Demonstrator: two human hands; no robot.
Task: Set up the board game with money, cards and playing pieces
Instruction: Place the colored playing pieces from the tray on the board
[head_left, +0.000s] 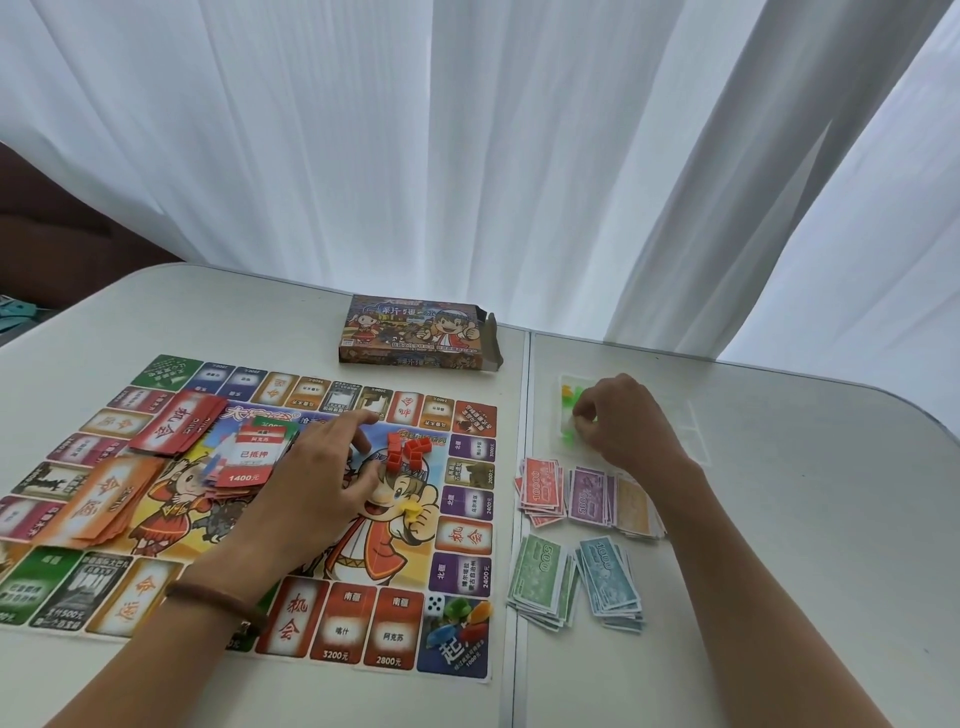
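Observation:
The paper game board (467, 525) lies flat on the table's left half. On it sit a red card stack (176, 423), an orange card stack (104, 501), a deed-card pile (249, 457), several red plastic houses (408, 449), a yellow piece (413, 511), a die (434, 604) and coloured pawns (462, 621) on the start corner. My left hand (317, 480) rests on the board beside the red houses, index finger stretched out. My right hand (623, 421) pinches small green pieces (569, 434) in a clear bag at the right.
Paper money lies right of the board in piles: red (540, 488), purple (587, 496), orange (634, 506), green (543, 579) and blue (610, 584). The open game box (415, 332) sits behind the board. A seam (522, 467) splits the table; white curtains hang behind.

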